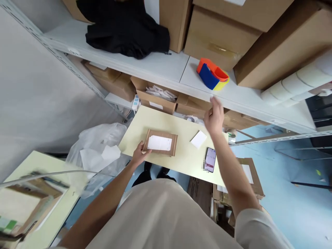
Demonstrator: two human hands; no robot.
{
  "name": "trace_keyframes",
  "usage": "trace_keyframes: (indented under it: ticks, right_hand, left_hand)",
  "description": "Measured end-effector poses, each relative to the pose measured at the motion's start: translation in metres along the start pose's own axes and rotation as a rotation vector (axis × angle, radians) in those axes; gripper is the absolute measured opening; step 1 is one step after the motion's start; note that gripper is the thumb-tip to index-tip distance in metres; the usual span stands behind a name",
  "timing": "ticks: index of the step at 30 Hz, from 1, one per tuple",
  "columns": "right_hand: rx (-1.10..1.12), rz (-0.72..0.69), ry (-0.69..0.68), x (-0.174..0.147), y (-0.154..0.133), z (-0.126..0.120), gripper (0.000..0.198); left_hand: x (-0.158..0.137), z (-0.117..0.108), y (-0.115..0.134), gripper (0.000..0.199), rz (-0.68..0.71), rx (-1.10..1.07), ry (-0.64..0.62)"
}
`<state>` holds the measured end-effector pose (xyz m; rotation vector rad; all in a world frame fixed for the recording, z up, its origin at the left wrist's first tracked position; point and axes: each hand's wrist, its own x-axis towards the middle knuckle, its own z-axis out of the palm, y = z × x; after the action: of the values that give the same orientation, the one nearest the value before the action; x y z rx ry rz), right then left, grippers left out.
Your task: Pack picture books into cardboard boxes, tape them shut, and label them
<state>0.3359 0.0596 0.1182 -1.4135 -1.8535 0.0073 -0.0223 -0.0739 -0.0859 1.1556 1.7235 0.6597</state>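
The box point(174, 143) lies on the desk point(166, 120), apparently closed, with paper point(159, 143) already on top (what is left doesn't show), the left hand point(139, 154) clamping its near left corner, the blurred right hand point(215, 119) raised by the shelf point(241, 100), grip impossible to tell.

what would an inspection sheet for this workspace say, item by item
Surface: pale yellow tabletop, partly covered.
Job's things: flat cardboard package, white label facing up, on the tabletop's left half.
Clutter: white paper and lit smartphone on the right half; translucent plastic bag beside the left edge.
Grips: left grip touches the package's left end, firmness of hold unclear; right grip raised, blurred, contents unclear.
Cables: pale strand at far left, possibly a cable.
Surroundings: white shelf bearing black garment, cardboard boxes and orange-blue-yellow loop.
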Motion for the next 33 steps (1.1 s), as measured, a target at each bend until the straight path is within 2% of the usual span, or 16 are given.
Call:
trace_keyframes:
  ticks: [2, 4, 5, 6, 8, 10, 12, 14, 17, 20, 23, 26, 28, 31, 33]
  right_hand:
    - [0.084, 0.243, -0.123, -0.087, -0.011, 0.023, 0.061]
    - [0.180, 0.458, -0.332, -0.167, -0.024, 0.057, 0.073]
    - [0.244, 0.523, -0.460, -0.198, -0.031, 0.075, 0.080]
    - [0.305, 0.568, -0.567, -0.221, -0.038, 0.094, 0.084]
    - [0.378, 0.596, -0.629, -0.246, -0.054, 0.124, 0.077]
    - [0.349, 0.638, -0.583, -0.247, -0.069, 0.142, 0.057]
    - [0.268, 0.698, -0.521, -0.235, -0.079, 0.146, 0.040]
    - [0.199, 0.743, -0.474, -0.221, -0.085, 0.140, 0.030]
    - [0.073, 0.785, -0.442, -0.200, -0.090, 0.122, 0.031]
    - [-0.093, 0.826, -0.507, -0.186, -0.094, 0.108, 0.040]
    - [-0.149, 0.868, -0.547, -0.181, -0.097, 0.108, 0.045]
    - [-0.144, 0.904, -0.536, -0.184, -0.098, 0.116, 0.046]
    - [-0.134, 0.898, -0.469, -0.191, -0.099, 0.119, 0.050]
    - [-0.107, 0.736, -0.275, -0.206, -0.104, 0.118, 0.060]
    - [-0.081, 0.582, -0.247, -0.217, -0.108, 0.116, 0.062]
  left_hand:
    - [0.001, -0.001, -0.007, 0.088, 0.003, -0.041, -0.029]
    - [0.002, -0.002, -0.010, 0.087, 0.030, -0.041, -0.074]
    - [0.002, -0.003, -0.010, 0.085, 0.041, -0.029, -0.101]
    - [0.003, -0.003, -0.009, 0.083, 0.043, -0.013, -0.127]
    - [0.004, -0.005, -0.004, 0.073, 0.018, 0.029, -0.150]
    - [0.004, -0.008, 0.005, 0.061, 0.021, 0.088, -0.148]
    - [0.004, -0.013, 0.018, 0.048, 0.079, 0.141, -0.154]
    - [0.004, -0.019, 0.034, 0.033, 0.158, 0.162, -0.176]
    - [0.004, -0.026, 0.058, 0.019, 0.285, 0.230, -0.133]
    - [0.008, -0.027, 0.074, 0.030, 0.356, 0.342, -0.096]
    - [0.019, -0.022, 0.079, 0.034, 0.308, 0.411, -0.150]
    - [0.028, -0.018, 0.076, 0.036, 0.293, 0.449, -0.183]
    - [0.029, -0.018, 0.074, 0.036, 0.311, 0.444, -0.175]
    - [0.021, -0.020, 0.071, 0.046, 0.478, 0.440, -0.113]
    - [0.013, -0.022, 0.068, 0.059, 0.657, 0.490, -0.135]
